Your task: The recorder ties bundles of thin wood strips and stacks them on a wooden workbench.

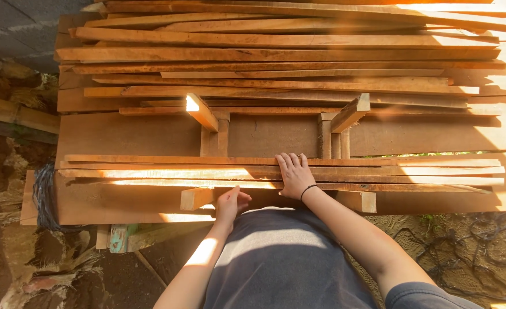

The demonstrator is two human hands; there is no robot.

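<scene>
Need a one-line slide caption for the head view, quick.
Right hand flat on thin wooden slats, left hand gripping their near edge, stacked planks behind.

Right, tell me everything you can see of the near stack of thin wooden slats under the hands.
The near stack of slats is a low pile of long, thin strips of reddish-brown, rough-sawn wood, lying flat and running left to right, ends uneven. It rests on a wider plank and protruding blocks. Sunlight streaks its left part. The right hand lies flat on top, fingers spread; the left hand touches its near edge.
</scene>
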